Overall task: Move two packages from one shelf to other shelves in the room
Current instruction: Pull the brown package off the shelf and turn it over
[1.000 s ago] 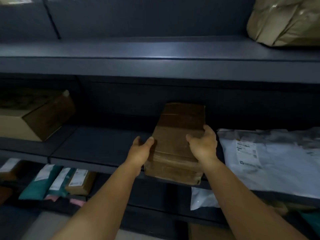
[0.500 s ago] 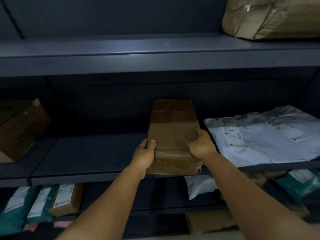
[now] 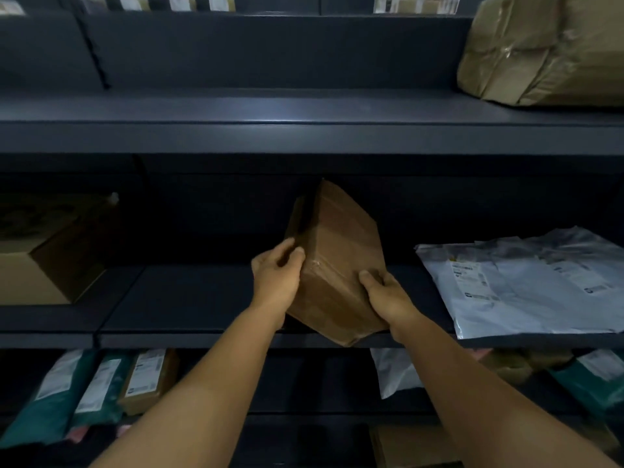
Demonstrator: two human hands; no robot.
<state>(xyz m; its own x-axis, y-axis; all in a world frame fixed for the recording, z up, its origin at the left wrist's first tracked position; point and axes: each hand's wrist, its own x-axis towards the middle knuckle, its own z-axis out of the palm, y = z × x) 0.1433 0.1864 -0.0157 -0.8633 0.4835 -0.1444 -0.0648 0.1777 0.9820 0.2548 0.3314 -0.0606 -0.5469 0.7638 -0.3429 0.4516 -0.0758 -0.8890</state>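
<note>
A brown taped cardboard package (image 3: 341, 255) is held tilted over the front of the dark middle shelf (image 3: 189, 298), its near corner past the shelf edge. My left hand (image 3: 275, 282) grips its left side, fingers curled over the upper edge. My right hand (image 3: 388, 295) clasps its lower right side. Both forearms reach in from below.
White plastic mailers (image 3: 526, 282) lie on the same shelf to the right; an open cardboard box (image 3: 50, 258) sits at the left. A large wrapped brown parcel (image 3: 547, 52) rests on the upper shelf (image 3: 270, 109). Green and brown labelled packets (image 3: 101, 386) fill the shelf below.
The package has been turned and tipped up on its corner, its far end swung left. My left hand has shifted higher on its side. The view has tilted upward.
</note>
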